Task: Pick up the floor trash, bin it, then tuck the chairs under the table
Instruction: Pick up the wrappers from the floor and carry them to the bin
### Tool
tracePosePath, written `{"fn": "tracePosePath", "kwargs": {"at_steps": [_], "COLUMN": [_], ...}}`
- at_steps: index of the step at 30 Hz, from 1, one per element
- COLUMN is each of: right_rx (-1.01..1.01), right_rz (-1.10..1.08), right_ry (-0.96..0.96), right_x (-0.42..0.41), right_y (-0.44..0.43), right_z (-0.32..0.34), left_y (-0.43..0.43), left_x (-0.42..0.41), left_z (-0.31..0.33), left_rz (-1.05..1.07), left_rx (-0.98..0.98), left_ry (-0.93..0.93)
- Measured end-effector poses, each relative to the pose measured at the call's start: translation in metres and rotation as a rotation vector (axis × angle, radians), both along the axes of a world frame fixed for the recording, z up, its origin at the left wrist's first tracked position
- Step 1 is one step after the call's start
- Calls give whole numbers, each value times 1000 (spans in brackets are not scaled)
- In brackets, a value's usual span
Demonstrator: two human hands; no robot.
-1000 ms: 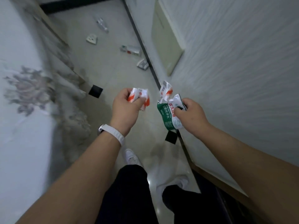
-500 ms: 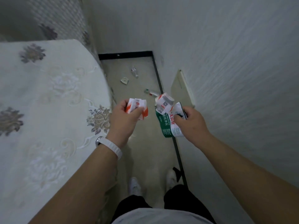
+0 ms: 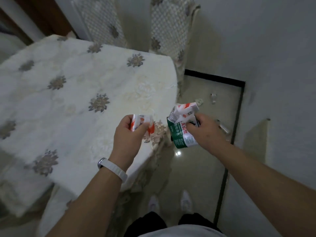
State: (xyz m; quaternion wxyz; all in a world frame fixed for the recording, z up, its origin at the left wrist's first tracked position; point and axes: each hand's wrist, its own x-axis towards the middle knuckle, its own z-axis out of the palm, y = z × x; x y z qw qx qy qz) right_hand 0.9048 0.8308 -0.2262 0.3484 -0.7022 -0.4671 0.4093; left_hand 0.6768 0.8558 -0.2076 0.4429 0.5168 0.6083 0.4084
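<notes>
While left hand (image 3: 127, 135) grips a crumpled orange-white wrapper (image 3: 141, 123) and right hand (image 3: 206, 132) a green-white plastic label (image 3: 179, 136), small white floor scraps (image 3: 199, 101), binning, quilted-cover chairs (image 3: 168, 31) are left, I reckon.

The white cloth-covered table (image 3: 71, 86) carries grey-brown flower motifs and cream embroidery. The crumpled white-and-orange wrapper (image 3: 142, 124) shows orange patches on white. The green-and-white plastic label (image 3: 179, 139), to its right, bears white and red characters. The far white chair covers (image 3: 164, 26) show diamond quilting with grey flowers. The glossy beige floor (image 3: 196, 168) has a black border.
</notes>
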Motion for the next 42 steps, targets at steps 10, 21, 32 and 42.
{"fn": "tracePosePath", "kwargs": {"at_steps": [10,21,32,42], "right_rx": [-8,-64,10,-32], "right_rz": [563,948,1326,1628], "right_ry": [-4,-105,-94,-57], "right_x": [-113,-254,-448,-585], "right_y": [23,-89,-301,-446], "right_z": [7,-4,40,45], "left_y": [-129,-297,-547,-702], "left_x": [-103,-176,-313,-387], "left_z": [20,14,28,17], "left_rz": [573,861,1243,1567], "left_rx": [10,27,107,69], "left_ry": [6,12,-44,17]}}
